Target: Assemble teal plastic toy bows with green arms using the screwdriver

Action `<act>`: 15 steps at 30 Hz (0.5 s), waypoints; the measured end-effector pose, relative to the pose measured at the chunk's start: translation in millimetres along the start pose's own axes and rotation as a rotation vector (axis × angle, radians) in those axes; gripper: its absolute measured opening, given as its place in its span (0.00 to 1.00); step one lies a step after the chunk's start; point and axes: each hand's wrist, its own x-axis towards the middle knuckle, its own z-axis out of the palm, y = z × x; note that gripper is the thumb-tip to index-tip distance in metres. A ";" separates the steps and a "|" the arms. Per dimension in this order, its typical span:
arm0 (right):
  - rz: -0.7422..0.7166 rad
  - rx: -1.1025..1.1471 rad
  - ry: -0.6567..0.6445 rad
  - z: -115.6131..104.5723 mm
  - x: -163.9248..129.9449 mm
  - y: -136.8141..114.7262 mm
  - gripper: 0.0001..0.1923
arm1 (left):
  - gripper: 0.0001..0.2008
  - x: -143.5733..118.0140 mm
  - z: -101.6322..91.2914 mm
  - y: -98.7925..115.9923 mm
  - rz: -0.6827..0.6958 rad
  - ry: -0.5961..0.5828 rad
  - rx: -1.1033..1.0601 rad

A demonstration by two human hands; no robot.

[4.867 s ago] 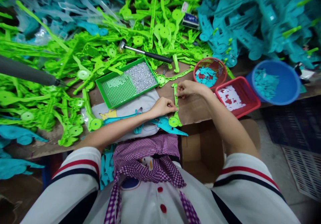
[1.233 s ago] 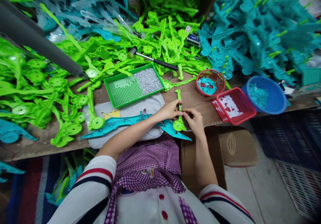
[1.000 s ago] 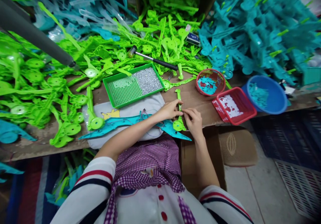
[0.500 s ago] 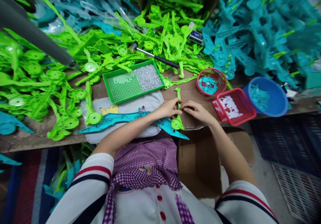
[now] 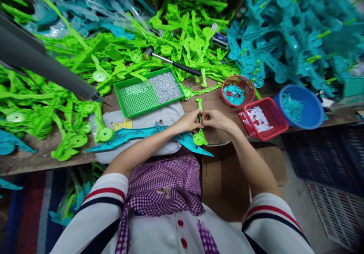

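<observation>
A long green plastic part (image 5: 198, 139) with a round end stands between my hands, its round end towards me. My left hand (image 5: 190, 121) is closed around its middle from the left. My right hand (image 5: 212, 118) meets it from the right with the fingertips pinched together at the shaft. Whatever small thing the right fingers may hold is hidden. Under my left forearm lies a long blue plastic part (image 5: 136, 133) with thin wires on it, on a pale cloth (image 5: 110, 119) with a yellow cartoon print.
Behind my hands are a green tray (image 5: 133, 111) of small metal pieces and a hammer (image 5: 182, 66). On the right stand a round red basket (image 5: 250, 82), a square red basket (image 5: 273, 135) and a blue bowl (image 5: 315, 113). A grey power tool (image 5: 57, 66) juts in from the left.
My right hand has moved left onto the green part, and its fingers have closed to a pinch. My left hand stays at the shaft. The grey tool's tip appears lower and further right.
</observation>
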 end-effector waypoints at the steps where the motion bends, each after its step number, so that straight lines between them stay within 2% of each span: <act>1: -0.013 0.018 -0.017 0.2 0.5 0.9 0.04 | 0.21 -0.2 -0.2 -0.3 0.008 0.004 0.000; 3: -0.063 0.109 -0.009 2.5 -2.4 5.5 0.07 | 0.22 -0.6 -0.9 -1.3 0.025 0.015 0.001; 5: -0.108 0.196 0.079 7.4 -9.1 12.1 0.11 | 0.23 -0.6 -1.7 -2.7 0.036 0.021 -0.001; 8: -0.153 0.211 0.210 16.0 -19.4 20.4 0.14 | 0.27 0.7 -2.7 -5.5 0.038 0.018 -0.033; 12: -0.190 0.236 0.185 19.5 -22.9 24.0 0.14 | 0.27 3.6 -3.0 -8.4 0.040 0.028 -0.044; 15: -0.135 0.231 0.171 16.7 -17.4 20.8 0.12 | 0.25 5.4 -2.2 -9.7 0.031 0.020 -0.046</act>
